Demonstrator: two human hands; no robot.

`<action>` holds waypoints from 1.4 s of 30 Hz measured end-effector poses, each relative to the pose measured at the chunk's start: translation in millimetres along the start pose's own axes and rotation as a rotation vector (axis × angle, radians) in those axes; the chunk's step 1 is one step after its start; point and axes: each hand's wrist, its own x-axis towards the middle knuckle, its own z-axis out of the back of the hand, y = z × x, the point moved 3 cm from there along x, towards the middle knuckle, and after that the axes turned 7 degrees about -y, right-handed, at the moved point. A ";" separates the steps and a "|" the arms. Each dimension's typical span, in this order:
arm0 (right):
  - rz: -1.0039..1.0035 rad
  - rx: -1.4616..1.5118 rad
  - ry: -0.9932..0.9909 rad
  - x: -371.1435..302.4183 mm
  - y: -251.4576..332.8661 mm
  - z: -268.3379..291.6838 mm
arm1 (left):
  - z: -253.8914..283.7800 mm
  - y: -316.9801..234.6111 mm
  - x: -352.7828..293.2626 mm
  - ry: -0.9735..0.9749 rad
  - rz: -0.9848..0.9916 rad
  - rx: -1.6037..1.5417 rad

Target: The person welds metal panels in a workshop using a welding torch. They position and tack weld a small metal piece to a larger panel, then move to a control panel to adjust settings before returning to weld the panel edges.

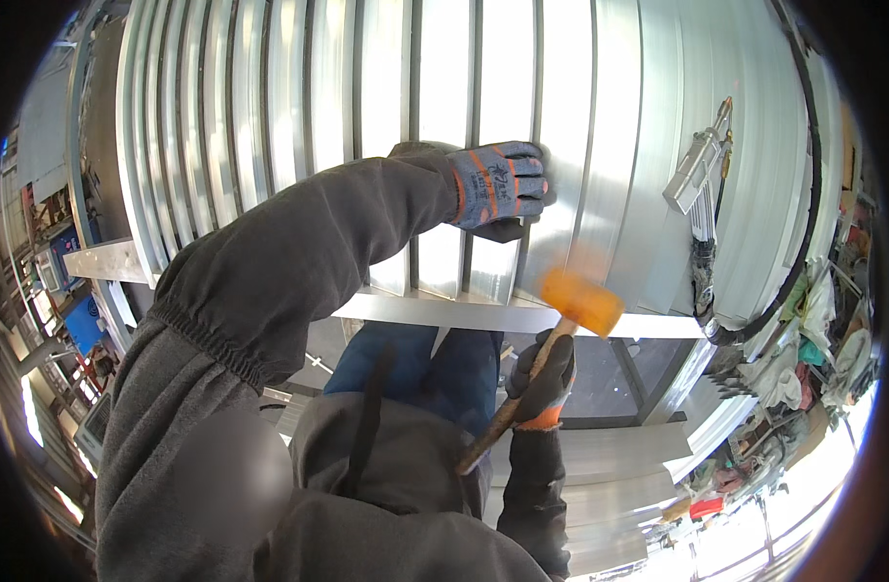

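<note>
My right hand (543,373), in a dark glove with an orange cuff, is closed round the wooden handle of a mallet (582,301). The mallet's orange head is blurred and hangs over the near edge of the metal profiles. Reaching across from the left, my left hand (500,186), in a grey glove with orange stripes, rests on a long silvery metal profile (561,218). Its fingers bend over the profile's edge, and their tips are partly hidden. Several similar profiles (381,87) lie side by side to its left.
A metal air gun (697,170) with a dark hose lies on the flat profiles at right. A thick black cable (815,145) curves round the far right. Along the near side runs a pale support bar (444,312). Cloths and scraps (779,373) are heaped at far right.
</note>
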 end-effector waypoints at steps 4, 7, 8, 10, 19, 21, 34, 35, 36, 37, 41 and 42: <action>-0.240 -0.179 0.050 2.8 -11.1 -3.5 | 5.9 -0.6 3.6 0.046 -0.004 -0.047; -0.090 -0.019 0.008 -2.1 -0.4 1.9 | 7.2 0.2 4.8 0.061 -0.002 -0.048; 0.028 0.052 0.014 -0.6 0.6 -2.5 | 8.0 1.6 5.1 0.065 0.000 -0.045; -0.285 -0.139 -0.116 3.9 -18.8 -10.9 | 10.3 1.1 7.0 0.073 -0.003 -0.051; -0.163 -0.271 0.084 10.4 1.1 -11.8 | 16.2 3.1 3.9 0.090 0.001 -0.069; -0.102 -0.241 0.106 11.9 12.5 -9.7 | 20.2 2.8 3.3 0.095 0.006 -0.070; 0.095 -0.632 -0.081 -0.3 32.6 28.2 | 13.2 1.3 40.4 0.314 0.074 0.029; 0.100 -0.672 -0.081 -0.9 30.4 29.5 | 10.2 0.9 46.4 0.348 0.077 0.031; 0.111 -0.669 -0.074 -1.9 28.6 30.2 | 7.4 0.0 48.8 0.374 0.083 0.021; 0.118 -0.681 -0.066 -3.3 27.0 30.8 | 3.9 -0.3 52.2 0.399 0.090 0.010; 0.126 -0.662 -0.068 -7.7 29.6 27.9 | -12.0 -1.2 54.3 0.459 0.103 -0.002; 0.125 -0.710 -0.092 -6.0 34.4 25.3 | -16.5 -2.0 55.9 0.488 0.092 0.000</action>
